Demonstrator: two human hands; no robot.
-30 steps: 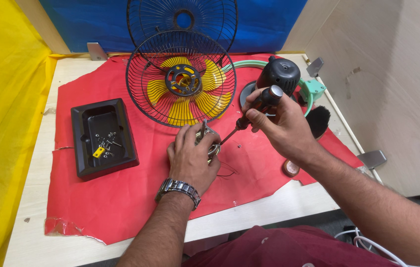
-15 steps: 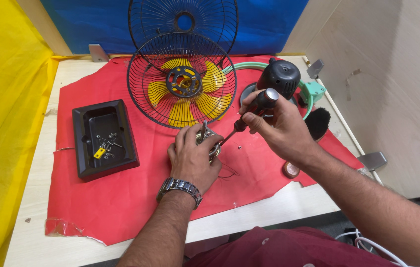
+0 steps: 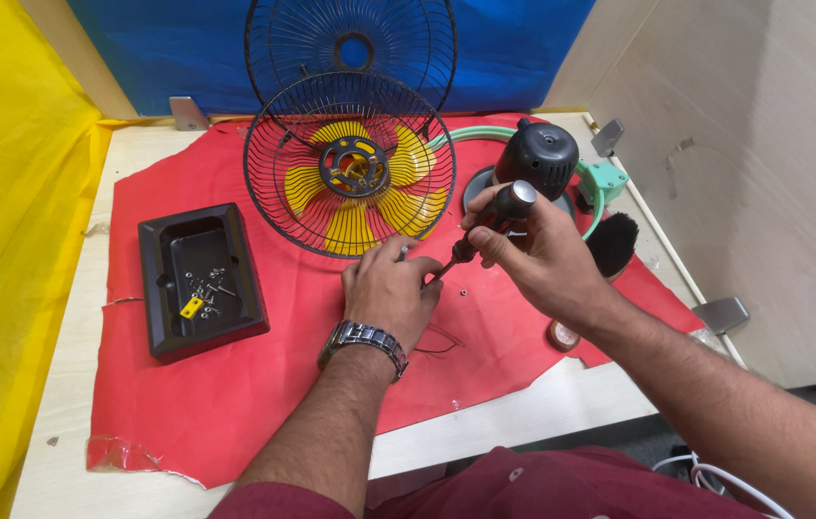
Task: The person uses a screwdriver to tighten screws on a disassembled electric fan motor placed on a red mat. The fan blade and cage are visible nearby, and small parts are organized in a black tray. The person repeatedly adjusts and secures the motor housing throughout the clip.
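Right hand (image 3: pixel 533 255) fingers wrapped tight round screwdriver (image 3: pixel 485 226), tip down at small part under left hand (image 3: pixel 390 293). Left fingers curled, pinning part on red cloth (image 3: pixel 235 384) near fan cage (image 3: pixel 350 163). Looks like screw-turning step; needs steady tip, slow twist

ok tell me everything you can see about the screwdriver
The screwdriver has a dark handle with a grey cap and a thin metal shaft. It slants down to the left over the red cloth. The right hand grips its handle; its tip is hidden at the left hand, which covers a small part.
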